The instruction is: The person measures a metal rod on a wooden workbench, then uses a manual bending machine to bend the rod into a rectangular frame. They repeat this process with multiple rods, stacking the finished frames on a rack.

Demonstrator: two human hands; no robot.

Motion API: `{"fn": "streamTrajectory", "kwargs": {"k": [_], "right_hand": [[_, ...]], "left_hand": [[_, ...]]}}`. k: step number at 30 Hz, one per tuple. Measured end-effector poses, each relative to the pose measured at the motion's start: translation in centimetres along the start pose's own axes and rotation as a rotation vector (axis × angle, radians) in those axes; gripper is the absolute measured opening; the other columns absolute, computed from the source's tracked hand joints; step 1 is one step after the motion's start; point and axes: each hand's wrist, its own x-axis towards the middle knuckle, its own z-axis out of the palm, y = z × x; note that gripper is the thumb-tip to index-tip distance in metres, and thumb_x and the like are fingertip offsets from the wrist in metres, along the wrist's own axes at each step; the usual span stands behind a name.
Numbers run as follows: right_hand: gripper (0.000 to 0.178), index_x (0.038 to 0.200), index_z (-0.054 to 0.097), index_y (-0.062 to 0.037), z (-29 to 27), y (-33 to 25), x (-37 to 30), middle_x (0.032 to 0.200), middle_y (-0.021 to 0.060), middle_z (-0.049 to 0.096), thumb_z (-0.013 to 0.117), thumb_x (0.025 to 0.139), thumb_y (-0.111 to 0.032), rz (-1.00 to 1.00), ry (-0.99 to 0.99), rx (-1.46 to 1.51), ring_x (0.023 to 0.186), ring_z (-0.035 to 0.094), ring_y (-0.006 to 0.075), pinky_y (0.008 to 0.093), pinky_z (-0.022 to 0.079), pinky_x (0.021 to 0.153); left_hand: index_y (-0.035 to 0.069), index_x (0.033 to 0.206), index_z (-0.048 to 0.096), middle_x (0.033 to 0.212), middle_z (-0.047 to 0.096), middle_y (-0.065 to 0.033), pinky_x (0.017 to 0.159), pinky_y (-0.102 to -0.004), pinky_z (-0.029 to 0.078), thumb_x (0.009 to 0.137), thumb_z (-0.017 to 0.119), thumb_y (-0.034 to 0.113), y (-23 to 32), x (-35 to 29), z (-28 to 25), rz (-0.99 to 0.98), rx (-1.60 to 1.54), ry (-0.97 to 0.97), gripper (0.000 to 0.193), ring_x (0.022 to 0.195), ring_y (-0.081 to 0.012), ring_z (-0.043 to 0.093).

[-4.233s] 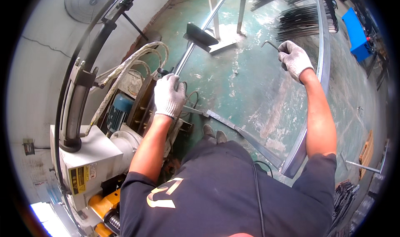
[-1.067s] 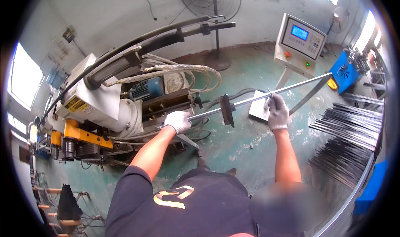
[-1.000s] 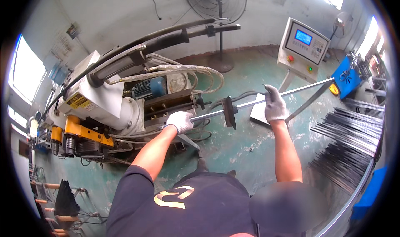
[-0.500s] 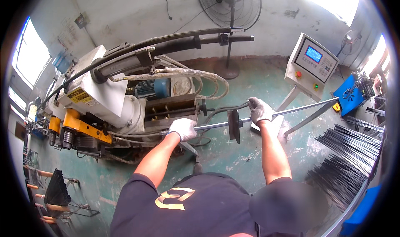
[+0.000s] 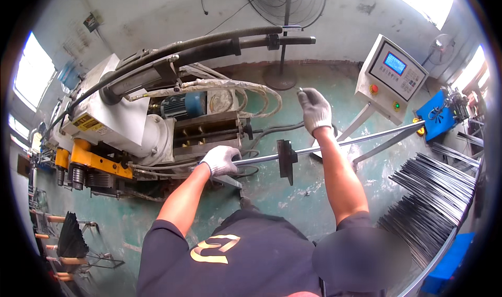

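No bins or boxes with visible contents; only a loose heap of dark metal rods (image 5: 434, 203) lying on the green floor (image 5: 293, 192) at right, too many and too overlapped to count. One long metal tube (image 5: 334, 145) running level from the bending machine (image 5: 120, 124) out toward the right, carrying one black block (image 5: 286, 160) clamped around it. One control panel (image 5: 392, 77) on a slanted stand beyond the tube, one standing fan (image 5: 285, 4) against the wall.

Two gloved hands. Left hand (image 5: 220, 160) forward and low, arm half bent, fingers wrapped shut around the tube's machine end, just beside the machine's front. Right hand (image 5: 315, 109) raised higher, forearm nearly upright, clear of the tube and above it, fingers curled closed around a small thin metal piece (image 5: 300, 90) whose tip pokes out at the top; kind of piece too small to tell.
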Motion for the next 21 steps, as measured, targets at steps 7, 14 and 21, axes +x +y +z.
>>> {"fn": "streamTrajectory", "kwargs": {"k": [7, 14, 21], "right_hand": [[0.020, 0.119, 0.055, -0.0003, 4.9, -3.3, 3.7, 0.096, 0.0083, 0.065, 0.058, 0.103, -0.013, 0.672, -0.159, 0.946, 0.081, 0.066, 0.0216, 0.0379, 0.058, 0.072], [0.020, 0.120, 0.051, -0.0037, 9.7, -3.5, 5.1, 0.109, 0.0155, 0.064, 0.052, 0.106, -0.017, 0.777, -0.230, 1.417, 0.100, 0.066, 0.0363, 0.0524, 0.055, 0.090], [0.021, 0.119, 0.054, -0.0035, 10.1, -2.0, 6.5, 0.109, 0.0156, 0.068, 0.053, 0.105, -0.020, 0.739, -0.348, 1.481, 0.101, 0.068, 0.0326, 0.0483, 0.057, 0.089]], "left_hand": [[-0.001, 0.109, 0.069, 0.091, 0.069, -0.0057, 0.070, -0.0260, 0.053, 0.089, 0.071, 0.018, 3.0, 3.3, 0.1, -0.078, -1.123, 0.340, 0.027, 0.077, -0.0093, 0.062], [0.000, 0.124, 0.062, 0.097, 0.066, -0.0047, 0.073, -0.0273, 0.051, 0.099, 0.066, 0.025, 7.4, 6.8, -3.4, 0.015, -1.394, 0.431, 0.036, 0.081, -0.0119, 0.061], [0.002, 0.114, 0.067, 0.091, 0.070, -0.0041, 0.071, -0.0255, 0.052, 0.102, 0.062, 0.020, 10.5, 11.1, -7.4, -0.085, -1.379, 0.891, 0.023, 0.078, -0.0109, 0.063]]}}
